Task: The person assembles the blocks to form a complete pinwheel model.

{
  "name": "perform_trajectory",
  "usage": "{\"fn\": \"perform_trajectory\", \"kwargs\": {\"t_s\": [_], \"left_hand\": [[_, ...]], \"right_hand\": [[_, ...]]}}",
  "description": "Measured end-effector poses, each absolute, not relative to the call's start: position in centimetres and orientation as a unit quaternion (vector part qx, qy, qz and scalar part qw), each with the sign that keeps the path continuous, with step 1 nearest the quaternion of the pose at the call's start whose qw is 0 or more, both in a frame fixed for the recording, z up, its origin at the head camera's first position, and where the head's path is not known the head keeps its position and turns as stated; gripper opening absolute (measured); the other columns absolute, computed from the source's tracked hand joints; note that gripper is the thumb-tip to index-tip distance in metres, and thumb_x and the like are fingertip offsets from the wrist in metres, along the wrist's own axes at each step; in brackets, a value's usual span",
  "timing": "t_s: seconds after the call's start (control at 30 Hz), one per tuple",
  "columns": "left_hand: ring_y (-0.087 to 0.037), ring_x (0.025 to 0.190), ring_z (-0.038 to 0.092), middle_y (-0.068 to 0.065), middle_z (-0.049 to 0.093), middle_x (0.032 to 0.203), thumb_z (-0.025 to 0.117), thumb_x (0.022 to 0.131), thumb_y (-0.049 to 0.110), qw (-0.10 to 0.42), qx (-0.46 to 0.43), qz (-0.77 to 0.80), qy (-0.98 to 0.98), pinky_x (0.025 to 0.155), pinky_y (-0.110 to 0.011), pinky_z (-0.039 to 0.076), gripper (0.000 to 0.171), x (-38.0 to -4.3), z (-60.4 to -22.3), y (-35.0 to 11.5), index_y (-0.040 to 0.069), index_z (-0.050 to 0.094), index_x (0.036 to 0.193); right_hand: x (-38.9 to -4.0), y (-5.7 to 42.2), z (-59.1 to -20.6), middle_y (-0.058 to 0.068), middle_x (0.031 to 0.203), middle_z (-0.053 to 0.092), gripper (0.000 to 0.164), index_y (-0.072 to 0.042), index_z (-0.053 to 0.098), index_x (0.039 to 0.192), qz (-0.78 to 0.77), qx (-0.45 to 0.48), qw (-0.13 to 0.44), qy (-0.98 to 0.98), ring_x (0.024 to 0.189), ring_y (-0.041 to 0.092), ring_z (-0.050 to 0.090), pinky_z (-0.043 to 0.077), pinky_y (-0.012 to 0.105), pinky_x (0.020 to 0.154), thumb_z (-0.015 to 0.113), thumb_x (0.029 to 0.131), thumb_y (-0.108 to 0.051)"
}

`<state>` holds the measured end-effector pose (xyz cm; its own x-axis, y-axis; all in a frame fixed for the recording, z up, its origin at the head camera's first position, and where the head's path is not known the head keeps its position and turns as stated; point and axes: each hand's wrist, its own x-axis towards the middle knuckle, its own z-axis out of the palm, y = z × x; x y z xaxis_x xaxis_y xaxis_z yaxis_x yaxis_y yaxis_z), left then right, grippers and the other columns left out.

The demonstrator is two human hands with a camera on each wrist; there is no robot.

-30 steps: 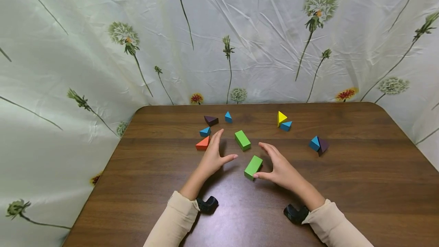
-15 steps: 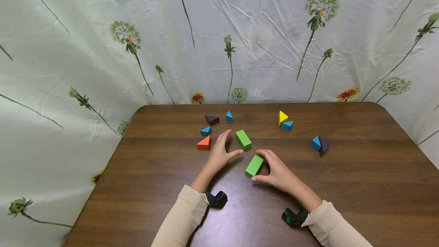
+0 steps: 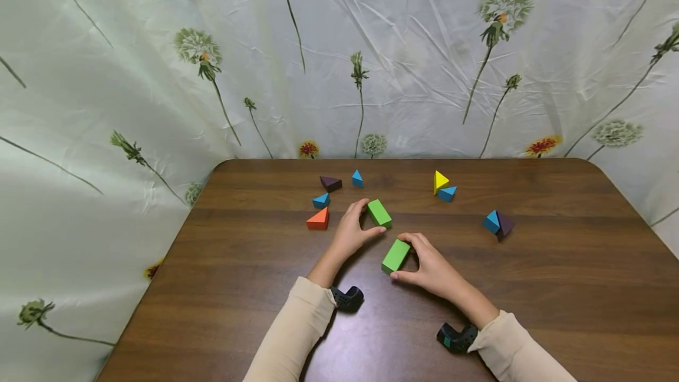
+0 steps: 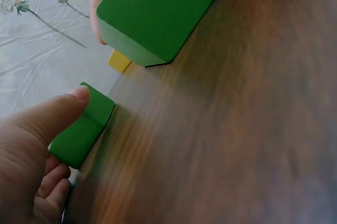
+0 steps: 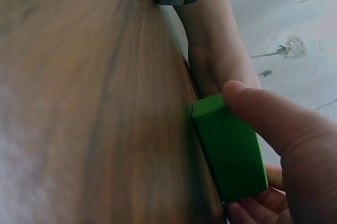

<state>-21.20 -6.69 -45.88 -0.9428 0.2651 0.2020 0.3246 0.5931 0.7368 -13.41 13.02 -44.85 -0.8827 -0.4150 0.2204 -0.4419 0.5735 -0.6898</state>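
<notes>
Currently far grn blk [image 3: 379, 213] is pinched w/in L hand [image 3: 350, 234], nearer grn blk [image 3: 395, 256] w/in R hand [image 3: 431, 265].

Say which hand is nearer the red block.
Left. In the head view, the left hand is just right of the red block; the right hand farther right, at a green block.

10 blocks [image 3: 395, 256] on a table [image 3: 573, 276].

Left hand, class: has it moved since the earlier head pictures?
Yes, the left hand moved rightward, away from the red block, toward the farther green block.
</notes>
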Motion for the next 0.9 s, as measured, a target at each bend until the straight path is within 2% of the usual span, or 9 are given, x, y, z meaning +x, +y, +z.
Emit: {"fn": "perform_trajectory", "kwargs": {"t_s": [0.3,0.67,0.9], "left_hand": [[-0.024,0.113,0.046,-0.014,0.046,0.126,0.072,0.077,0.026,0.032,-0.194,-0.412,-0.89,0.093,-0.037,0.038,0.068,-21.4,-45.8,-6.5,0.002,0.04,0.133],[-0.024,0.124,0.035,-0.012,0.038,0.136,0.067,0.082,0.028,-0.023,-0.228,-0.404,-0.885,0.099,-0.039,0.03,0.07,-22.1,-45.7,-6.8,0.004,0.034,0.138],[-0.024,0.123,0.036,-0.011,0.035,0.139,0.062,0.086,0.032,-0.051,-0.221,-0.42,-0.879,0.098,-0.04,0.031,0.066,-22.3,-45.5,-7.1,0.009,0.032,0.14]], "right_hand": [[-13.5,13.3,-44.7,0.012,0.118,0.045,0.067,0.0,0.045,0.124,0.403,0.257,0.025,-0.878,0.105,0.024,0.046,0.04,0.043,0.087,0.077,0.071,-0.026],[-14.4,13.7,-44.0,0.011,0.124,0.044,0.068,-0.002,0.043,0.129,0.406,0.288,0.015,-0.867,0.113,0.027,0.044,0.038,0.047,0.089,0.076,0.072,-0.017],[-14.8,13.8,-44.0,0.01,0.127,0.044,0.065,-0.003,0.044,0.129,0.413,0.303,-0.009,-0.859,0.113,0.025,0.044,0.039,0.043,0.09,0.075,0.074,-0.017]]}}
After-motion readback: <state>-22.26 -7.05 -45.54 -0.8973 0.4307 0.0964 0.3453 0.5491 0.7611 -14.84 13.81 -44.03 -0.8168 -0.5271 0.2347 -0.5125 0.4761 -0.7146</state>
